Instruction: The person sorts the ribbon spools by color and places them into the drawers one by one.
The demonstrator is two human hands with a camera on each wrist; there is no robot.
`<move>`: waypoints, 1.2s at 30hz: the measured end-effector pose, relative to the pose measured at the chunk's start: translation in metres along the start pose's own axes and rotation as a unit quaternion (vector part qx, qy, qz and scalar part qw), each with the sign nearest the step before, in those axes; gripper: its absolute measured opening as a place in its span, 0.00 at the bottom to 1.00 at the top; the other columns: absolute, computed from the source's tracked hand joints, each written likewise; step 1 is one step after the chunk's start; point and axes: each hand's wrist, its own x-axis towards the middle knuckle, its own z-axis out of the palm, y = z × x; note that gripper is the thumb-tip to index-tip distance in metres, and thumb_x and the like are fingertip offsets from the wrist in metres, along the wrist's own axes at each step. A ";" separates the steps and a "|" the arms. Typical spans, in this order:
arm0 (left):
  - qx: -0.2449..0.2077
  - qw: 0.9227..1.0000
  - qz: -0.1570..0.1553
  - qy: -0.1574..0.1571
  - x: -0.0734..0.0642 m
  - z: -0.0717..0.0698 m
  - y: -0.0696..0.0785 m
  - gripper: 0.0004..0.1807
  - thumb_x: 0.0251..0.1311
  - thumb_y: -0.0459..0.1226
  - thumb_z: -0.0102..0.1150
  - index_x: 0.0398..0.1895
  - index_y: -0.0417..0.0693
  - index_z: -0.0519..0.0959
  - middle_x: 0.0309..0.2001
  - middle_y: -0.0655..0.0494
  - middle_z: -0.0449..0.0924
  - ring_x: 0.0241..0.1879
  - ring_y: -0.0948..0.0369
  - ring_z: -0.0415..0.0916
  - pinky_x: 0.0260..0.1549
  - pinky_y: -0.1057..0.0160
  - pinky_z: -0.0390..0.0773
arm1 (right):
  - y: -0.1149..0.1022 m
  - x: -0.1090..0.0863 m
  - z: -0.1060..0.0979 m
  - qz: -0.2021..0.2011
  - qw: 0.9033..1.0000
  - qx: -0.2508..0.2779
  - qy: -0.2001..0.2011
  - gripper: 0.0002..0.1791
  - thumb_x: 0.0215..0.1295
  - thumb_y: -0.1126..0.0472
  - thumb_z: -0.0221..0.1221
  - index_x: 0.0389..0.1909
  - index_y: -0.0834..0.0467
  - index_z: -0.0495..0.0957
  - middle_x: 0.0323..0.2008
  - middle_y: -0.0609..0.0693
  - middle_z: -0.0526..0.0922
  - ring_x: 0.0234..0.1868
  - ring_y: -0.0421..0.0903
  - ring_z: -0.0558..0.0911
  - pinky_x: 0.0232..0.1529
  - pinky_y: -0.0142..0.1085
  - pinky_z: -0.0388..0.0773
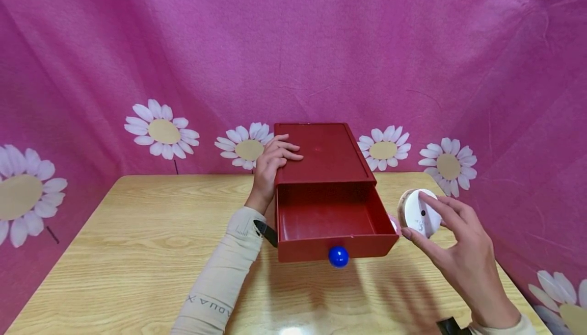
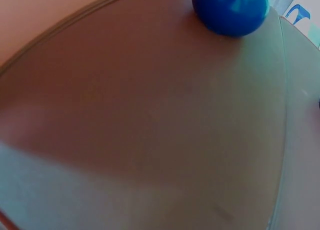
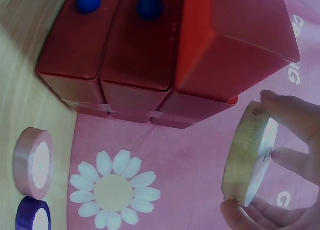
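A red drawer unit [image 1: 321,151] stands on the table with its top drawer [image 1: 330,215] pulled out; the visible inside of that drawer is bare. My left hand [image 1: 270,169] rests on the unit's upper left edge, fingers lying over the top. Its thumb is hidden. To the right of the drawer, my right hand [image 1: 463,248] pinches a ribbon spool [image 1: 419,213] by its rim. The spool has a white printed face with a small centre hole, and beige-gold ribbon [image 3: 242,157] shows in the right wrist view.
Blue ball knobs [image 1: 339,257] stick out from the drawer fronts. Beside the unit, a pink ribbon spool [image 3: 34,162] and a purple ribbon spool [image 3: 34,215] stand on the wooden table [image 1: 151,253]. Pink cloth [image 1: 321,44] with daisies hangs behind.
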 end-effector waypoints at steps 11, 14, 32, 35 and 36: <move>0.007 1.000 -0.014 0.007 -0.001 0.000 -0.003 0.20 0.49 0.24 0.37 0.29 0.24 0.82 0.42 0.30 0.78 0.60 0.35 0.62 0.66 0.47 0.53 | -0.006 0.016 0.001 -0.037 0.999 0.016 0.016 0.41 0.28 0.66 0.78 0.55 0.52 0.82 0.51 0.60 0.78 0.50 0.55 0.75 0.52 0.16 0.61; 0.004 1.000 -0.012 0.005 -0.001 0.000 -0.002 0.19 0.49 0.24 0.37 0.29 0.23 0.82 0.42 0.28 0.78 0.60 0.33 0.61 0.66 0.46 0.52 | -0.007 0.021 0.001 -0.047 0.999 0.020 0.016 0.41 0.30 0.67 0.77 0.55 0.52 0.81 0.51 0.61 0.77 0.51 0.57 0.75 0.56 0.16 0.59; 0.008 1.000 0.003 0.015 -0.007 -0.003 -0.043 0.20 0.52 0.29 0.39 0.30 0.33 0.86 0.44 0.40 0.81 0.63 0.42 0.63 0.67 0.53 0.53 | -0.030 0.043 0.005 -0.078 0.996 0.045 -0.011 0.39 0.33 0.65 0.77 0.56 0.50 0.81 0.55 0.57 0.76 0.53 0.53 0.74 0.52 0.18 0.61; 0.006 1.000 0.004 0.014 -0.006 -0.002 -0.039 0.20 0.52 0.28 0.39 0.30 0.32 0.85 0.43 0.38 0.81 0.62 0.40 0.63 0.67 0.52 0.53 | -0.034 0.044 0.007 -0.076 0.995 0.056 -0.022 0.39 0.35 0.64 0.77 0.57 0.50 0.80 0.56 0.56 0.76 0.54 0.52 0.73 0.52 0.20 0.62; 0.003 1.000 0.005 0.013 -0.006 -0.002 -0.034 0.20 0.51 0.26 0.38 0.30 0.31 0.85 0.43 0.35 0.80 0.62 0.39 0.62 0.67 0.50 0.52 | -0.035 0.045 0.008 -0.078 0.995 0.061 -0.023 0.38 0.36 0.64 0.77 0.56 0.50 0.80 0.56 0.56 0.76 0.54 0.51 0.73 0.52 0.20 0.62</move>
